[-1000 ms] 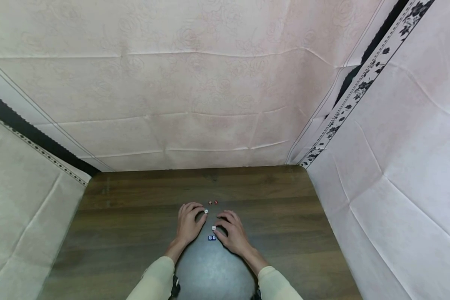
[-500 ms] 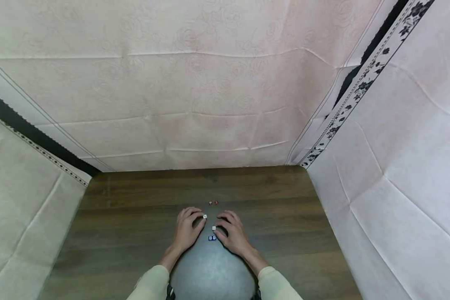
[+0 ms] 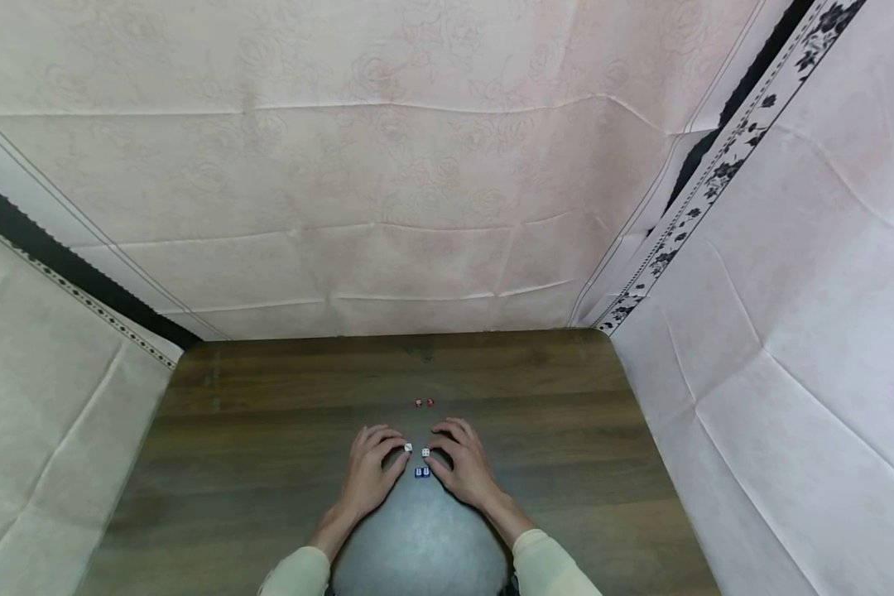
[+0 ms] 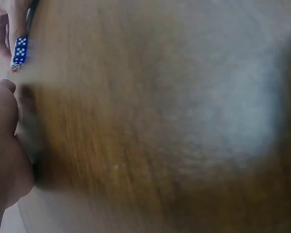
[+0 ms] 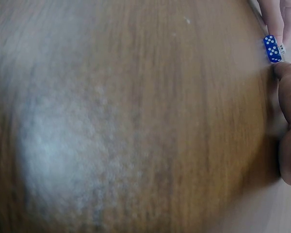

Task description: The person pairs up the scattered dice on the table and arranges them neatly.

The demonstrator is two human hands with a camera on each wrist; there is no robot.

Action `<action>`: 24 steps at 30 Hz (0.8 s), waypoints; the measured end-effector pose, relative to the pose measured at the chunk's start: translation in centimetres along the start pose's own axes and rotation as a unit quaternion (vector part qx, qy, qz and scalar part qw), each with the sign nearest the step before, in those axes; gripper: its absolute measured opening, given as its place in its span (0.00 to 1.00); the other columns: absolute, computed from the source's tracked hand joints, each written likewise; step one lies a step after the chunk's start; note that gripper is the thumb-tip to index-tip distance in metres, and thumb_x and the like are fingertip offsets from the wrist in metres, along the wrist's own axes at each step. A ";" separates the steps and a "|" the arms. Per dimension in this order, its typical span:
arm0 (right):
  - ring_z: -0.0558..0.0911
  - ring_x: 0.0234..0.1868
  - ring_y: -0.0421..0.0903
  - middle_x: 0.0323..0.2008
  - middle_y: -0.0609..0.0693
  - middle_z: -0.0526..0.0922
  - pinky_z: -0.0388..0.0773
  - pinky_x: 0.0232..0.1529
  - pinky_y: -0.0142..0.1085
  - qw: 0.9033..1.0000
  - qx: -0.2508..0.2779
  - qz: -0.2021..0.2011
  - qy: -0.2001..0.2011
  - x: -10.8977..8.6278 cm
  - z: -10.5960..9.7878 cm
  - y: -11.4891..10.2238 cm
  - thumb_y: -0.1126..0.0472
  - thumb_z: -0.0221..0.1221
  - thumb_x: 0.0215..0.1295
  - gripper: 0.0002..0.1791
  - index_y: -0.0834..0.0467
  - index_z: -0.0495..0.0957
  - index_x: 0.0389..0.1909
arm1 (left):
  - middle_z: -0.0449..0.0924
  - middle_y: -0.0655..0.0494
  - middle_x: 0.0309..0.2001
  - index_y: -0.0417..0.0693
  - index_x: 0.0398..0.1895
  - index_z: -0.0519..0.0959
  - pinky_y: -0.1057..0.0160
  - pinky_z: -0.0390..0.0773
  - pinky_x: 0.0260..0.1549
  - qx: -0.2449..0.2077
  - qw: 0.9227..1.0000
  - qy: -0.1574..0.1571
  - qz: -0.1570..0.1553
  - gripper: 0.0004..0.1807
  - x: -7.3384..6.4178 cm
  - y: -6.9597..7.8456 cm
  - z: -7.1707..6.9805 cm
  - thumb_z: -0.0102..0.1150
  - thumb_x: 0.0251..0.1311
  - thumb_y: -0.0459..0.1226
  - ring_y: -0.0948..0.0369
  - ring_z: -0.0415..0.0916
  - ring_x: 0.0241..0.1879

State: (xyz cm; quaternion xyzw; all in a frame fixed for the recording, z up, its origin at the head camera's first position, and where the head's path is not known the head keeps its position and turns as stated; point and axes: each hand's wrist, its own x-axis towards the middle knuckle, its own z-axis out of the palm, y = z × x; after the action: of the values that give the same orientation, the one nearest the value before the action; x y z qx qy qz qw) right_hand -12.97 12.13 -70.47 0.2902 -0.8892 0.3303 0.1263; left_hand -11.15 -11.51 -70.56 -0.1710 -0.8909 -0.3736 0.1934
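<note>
Change: left white die point(image 3: 408, 447), carried by the left hand point(image 3: 370, 465), has travelled towards 6 o'clock over the past second. Right white die point(image 3: 425, 453), at the right hand point(image 3: 463, 465), is unmoved in that span. The two white dice now face each other nearly level, a small gap between them. In terms of the work, this reads as one die being brought into line with its fellow; the pairing looks close but incomplete.

Positions, taken from that gap: blue dice point(image 3: 425, 473), two, side by side and apparently touching, at 6 o'clock, near; red dice point(image 3: 430, 402), two, slightly apart, at 12 o'clock, farther off. All on the wooden table point(image 3: 253, 414), though whether the left white die rests on it cannot be told.

Pose: left hand at 8 o'clock, thumb and forefinger pinching its die, palm arched. Right hand at 4 o'clock, a near mirror, thumb and forefinger curved about its die. Forearms enter from 7 and 5 o'clock, angled inward.
</note>
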 end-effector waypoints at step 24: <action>0.80 0.75 0.63 0.65 0.54 0.88 0.78 0.75 0.64 1.000 -0.017 0.001 0.003 -0.2 0.2 0.2 0.54 0.77 0.73 0.10 0.50 0.92 0.50 | 0.91 0.48 0.53 0.48 0.45 0.95 0.19 0.69 0.72 0.015 1.000 -0.011 0.023 0.09 -0.6 0.1 0.9 0.84 0.62 0.35 0.39 0.83 0.64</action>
State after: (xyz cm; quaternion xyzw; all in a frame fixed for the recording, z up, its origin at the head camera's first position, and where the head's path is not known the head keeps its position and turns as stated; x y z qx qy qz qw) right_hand -12.97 12.19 -70.84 0.2859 -0.8945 0.3164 0.1338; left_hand -10.79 -10.85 -71.33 -0.1927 -0.8944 -0.3535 0.1949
